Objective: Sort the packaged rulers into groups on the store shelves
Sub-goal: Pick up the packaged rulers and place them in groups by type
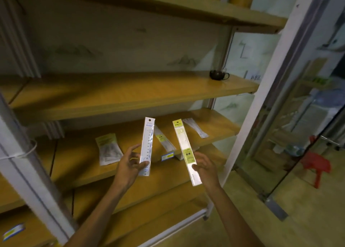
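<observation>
I hold two packets up in front of the wooden shelf (214, 127). My left hand (130, 164) has its grip pinched on the lower end of a clear-sleeved ruler with a blue-and-white header (147, 146). My right hand (205, 164) grips the lower part of a clear-sleeved ruler with a yellow-green header (184, 147). On the shelf behind lie a yellow-labelled ruler packet (164, 141) mid-shelf, a pale ruler packet (195, 128) toward the right edge, and a stack of short yellow-topped packets (109, 149) toward the left. I judge I am comparing the pair. Next, each calls for laying beside its matching group, the yellow-green one likely by the yellow-labelled packet.
</observation>
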`<state>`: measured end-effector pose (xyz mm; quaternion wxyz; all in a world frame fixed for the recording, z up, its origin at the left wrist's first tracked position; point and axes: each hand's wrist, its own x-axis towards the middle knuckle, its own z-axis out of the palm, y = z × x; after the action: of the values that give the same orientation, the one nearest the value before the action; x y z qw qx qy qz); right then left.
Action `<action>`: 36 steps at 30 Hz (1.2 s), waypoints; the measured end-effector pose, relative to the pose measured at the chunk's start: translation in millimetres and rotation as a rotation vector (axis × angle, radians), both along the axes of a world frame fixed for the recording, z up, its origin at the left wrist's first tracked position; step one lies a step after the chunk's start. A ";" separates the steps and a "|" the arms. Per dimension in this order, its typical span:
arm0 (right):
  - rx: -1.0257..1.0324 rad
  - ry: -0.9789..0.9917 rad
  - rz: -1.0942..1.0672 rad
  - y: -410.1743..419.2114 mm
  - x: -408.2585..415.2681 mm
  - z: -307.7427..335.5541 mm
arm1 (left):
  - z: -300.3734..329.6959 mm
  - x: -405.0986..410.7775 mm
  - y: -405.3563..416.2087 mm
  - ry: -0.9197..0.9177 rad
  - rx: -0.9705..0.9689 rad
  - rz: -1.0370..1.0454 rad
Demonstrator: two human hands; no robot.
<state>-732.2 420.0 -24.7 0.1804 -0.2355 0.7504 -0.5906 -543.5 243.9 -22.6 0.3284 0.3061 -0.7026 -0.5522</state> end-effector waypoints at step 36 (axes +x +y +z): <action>0.435 0.403 0.518 -184.5 -148.2 -21.1 | -7.8 -76.1 -21.0 -0.055 -0.027 0.498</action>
<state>-880.4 235.5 -45.8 0.2184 -0.4844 0.7942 -0.2948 -619.6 222.9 -30.4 0.4392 0.4804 -0.6215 -0.4360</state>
